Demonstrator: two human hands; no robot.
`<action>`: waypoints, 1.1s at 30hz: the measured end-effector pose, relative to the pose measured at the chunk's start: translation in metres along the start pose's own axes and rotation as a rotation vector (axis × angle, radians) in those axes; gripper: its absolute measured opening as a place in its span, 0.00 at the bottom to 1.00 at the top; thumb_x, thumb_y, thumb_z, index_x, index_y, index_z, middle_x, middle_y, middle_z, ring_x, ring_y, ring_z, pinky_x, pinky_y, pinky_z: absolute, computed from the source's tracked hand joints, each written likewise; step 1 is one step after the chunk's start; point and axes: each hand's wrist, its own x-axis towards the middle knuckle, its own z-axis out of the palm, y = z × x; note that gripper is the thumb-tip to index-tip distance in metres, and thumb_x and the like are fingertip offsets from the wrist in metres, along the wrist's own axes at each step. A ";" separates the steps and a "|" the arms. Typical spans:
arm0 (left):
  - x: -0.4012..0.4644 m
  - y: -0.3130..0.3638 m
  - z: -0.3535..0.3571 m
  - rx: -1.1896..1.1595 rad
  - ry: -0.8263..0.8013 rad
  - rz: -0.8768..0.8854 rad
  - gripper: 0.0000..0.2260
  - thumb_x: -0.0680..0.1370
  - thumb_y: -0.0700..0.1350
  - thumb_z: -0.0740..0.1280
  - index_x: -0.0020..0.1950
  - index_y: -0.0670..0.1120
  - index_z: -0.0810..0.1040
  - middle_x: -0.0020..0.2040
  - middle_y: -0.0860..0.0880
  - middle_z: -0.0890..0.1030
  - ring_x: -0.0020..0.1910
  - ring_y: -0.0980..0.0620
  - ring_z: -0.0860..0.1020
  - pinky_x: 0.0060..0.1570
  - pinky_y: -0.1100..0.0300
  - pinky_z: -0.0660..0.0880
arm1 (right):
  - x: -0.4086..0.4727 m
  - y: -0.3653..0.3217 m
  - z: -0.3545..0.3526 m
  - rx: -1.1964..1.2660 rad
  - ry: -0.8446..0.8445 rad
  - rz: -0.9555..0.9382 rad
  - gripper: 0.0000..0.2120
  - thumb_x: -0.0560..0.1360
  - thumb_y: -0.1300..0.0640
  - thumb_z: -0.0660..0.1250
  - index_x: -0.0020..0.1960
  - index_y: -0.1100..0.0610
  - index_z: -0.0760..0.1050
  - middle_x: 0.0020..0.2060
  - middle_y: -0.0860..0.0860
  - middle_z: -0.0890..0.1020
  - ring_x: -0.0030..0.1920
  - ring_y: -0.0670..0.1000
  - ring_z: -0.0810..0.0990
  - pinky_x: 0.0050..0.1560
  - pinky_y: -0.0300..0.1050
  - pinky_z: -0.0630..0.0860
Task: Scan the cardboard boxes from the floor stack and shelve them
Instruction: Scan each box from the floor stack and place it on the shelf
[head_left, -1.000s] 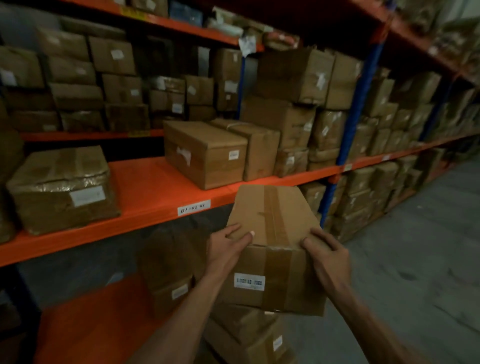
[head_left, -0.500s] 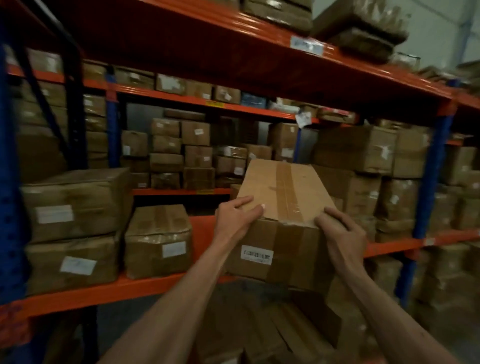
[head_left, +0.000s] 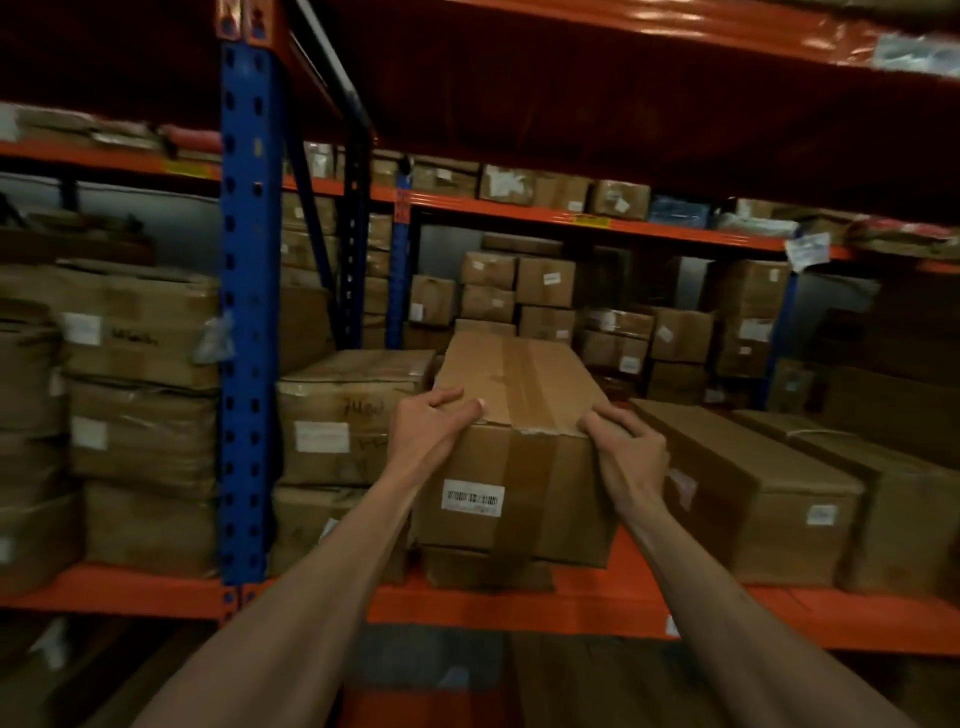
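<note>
A long brown cardboard box (head_left: 519, 447), sealed with a strip of brown tape down the middle of its top and near end, lies with its long axis running away from the camera into the rack, its short end facing the person. A white barcode label (head_left: 472, 498) sits low on that near end. The box rests on a flatter cardboard box (head_left: 485, 569) that lies on the orange metal shelf (head_left: 597, 605). The left hand (head_left: 428, 431) grips the near top-left corner, fingers curled over the top edge; the right hand (head_left: 631, 452) grips the near top-right corner the same way. Just to the right lie two more long brown cartons (head_left: 753, 493), parallel to it. To the left stand plastic-wrapped cartons (head_left: 343, 415), then a blue perforated steel upright (head_left: 249, 312).
</note>
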 end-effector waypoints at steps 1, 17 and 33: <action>0.008 -0.011 -0.006 -0.013 0.011 -0.020 0.25 0.69 0.56 0.76 0.64 0.51 0.80 0.67 0.48 0.76 0.54 0.53 0.72 0.52 0.58 0.71 | 0.001 0.005 0.013 -0.006 -0.014 0.007 0.10 0.67 0.46 0.76 0.49 0.42 0.85 0.53 0.46 0.84 0.58 0.50 0.79 0.57 0.46 0.71; 0.064 -0.046 0.035 0.615 0.197 0.502 0.23 0.80 0.61 0.58 0.63 0.47 0.79 0.69 0.44 0.75 0.67 0.44 0.73 0.68 0.46 0.69 | 0.060 0.035 0.047 -0.205 -0.018 -0.136 0.22 0.78 0.40 0.67 0.71 0.43 0.72 0.73 0.52 0.70 0.71 0.55 0.65 0.64 0.52 0.67; 0.136 -0.069 0.067 1.063 0.340 0.802 0.26 0.81 0.61 0.55 0.57 0.39 0.77 0.50 0.41 0.76 0.48 0.44 0.72 0.50 0.49 0.71 | 0.134 0.080 0.066 -0.256 -0.099 -0.458 0.26 0.78 0.32 0.61 0.71 0.41 0.64 0.66 0.50 0.76 0.61 0.53 0.78 0.60 0.57 0.78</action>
